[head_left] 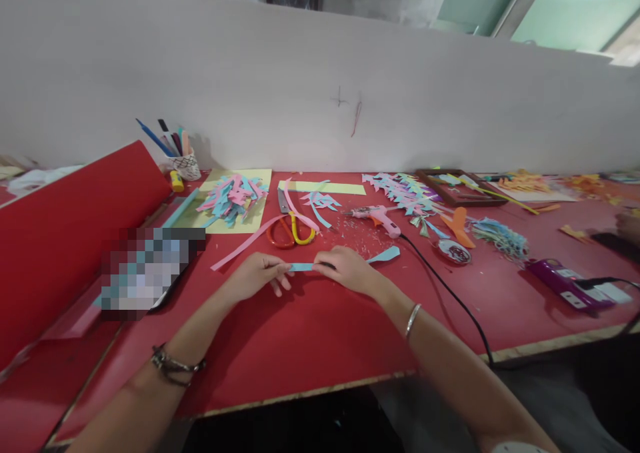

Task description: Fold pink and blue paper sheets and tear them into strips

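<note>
A light-blue paper strip (pixel 301 267) is stretched between my two hands above the red table. My left hand (pixel 259 274) pinches its left end between thumb and finger. My right hand (pixel 345 270) grips it farther along, and the strip's wider tail (pixel 385 256) sticks out to the right. Just beyond my hands lie scissors (pixel 291 230) with one red and one yellow handle. A long pink strip (pixel 250 241) curves across them. Right of the scissors rests a pink glue gun (pixel 377 217), its black cord running toward the table's front edge.
A pile of pink and blue paper pieces (pixel 234 196) sits on a yellow sheet. At left are a phone-like device (pixel 150 276), a red board (pixel 75 240) and a pen cup (pixel 185 165). At right lie a purple power strip (pixel 570 283), a brown tray (pixel 463 188) and another person's hand (pixel 627 228).
</note>
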Motion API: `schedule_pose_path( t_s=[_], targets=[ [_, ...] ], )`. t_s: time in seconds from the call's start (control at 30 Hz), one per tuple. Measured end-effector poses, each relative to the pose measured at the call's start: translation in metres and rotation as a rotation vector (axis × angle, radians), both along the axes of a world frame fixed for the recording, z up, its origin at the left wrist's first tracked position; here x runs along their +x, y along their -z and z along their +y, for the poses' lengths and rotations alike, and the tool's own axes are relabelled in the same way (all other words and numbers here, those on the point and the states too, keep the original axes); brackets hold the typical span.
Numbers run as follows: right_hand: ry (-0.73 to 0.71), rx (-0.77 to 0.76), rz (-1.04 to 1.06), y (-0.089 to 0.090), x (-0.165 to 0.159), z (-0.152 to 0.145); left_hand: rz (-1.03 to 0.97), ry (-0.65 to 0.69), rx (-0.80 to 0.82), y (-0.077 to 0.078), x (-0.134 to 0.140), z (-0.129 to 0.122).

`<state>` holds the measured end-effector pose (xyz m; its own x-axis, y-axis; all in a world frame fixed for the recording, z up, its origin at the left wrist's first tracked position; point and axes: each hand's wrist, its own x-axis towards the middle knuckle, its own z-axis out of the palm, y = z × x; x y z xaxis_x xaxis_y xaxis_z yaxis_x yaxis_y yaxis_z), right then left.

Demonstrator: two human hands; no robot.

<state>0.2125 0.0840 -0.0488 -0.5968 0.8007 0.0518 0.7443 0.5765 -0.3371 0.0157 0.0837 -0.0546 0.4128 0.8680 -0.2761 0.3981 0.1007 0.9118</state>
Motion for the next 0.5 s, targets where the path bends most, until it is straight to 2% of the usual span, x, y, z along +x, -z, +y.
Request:
schedule_pose_path(
  t_s=[0.17, 0.37, 0.43, 0.5],
  targets=[
    [0.007, 0.02, -0.054, 0.0, -0.001, 0.0, 0.1, 0.097, 0.127, 0.004, -0.009, 0.001],
    [-0.056, 0.095, -0.236, -0.002, -0.014, -0.009, 0.498, 0.237, 0.787, 0.003, -0.006, -0.005],
    [-0.086, 0.094, -0.251, -0.002, -0.017, -0.011, 0.564, 0.299, 0.833, 0.002, 0.0, -0.008],
    [-0.093, 0.085, -0.245, -0.002, -0.019, -0.012, 0.598, 0.342, 0.795, 0.002, 0.005, -0.01]
  ],
)
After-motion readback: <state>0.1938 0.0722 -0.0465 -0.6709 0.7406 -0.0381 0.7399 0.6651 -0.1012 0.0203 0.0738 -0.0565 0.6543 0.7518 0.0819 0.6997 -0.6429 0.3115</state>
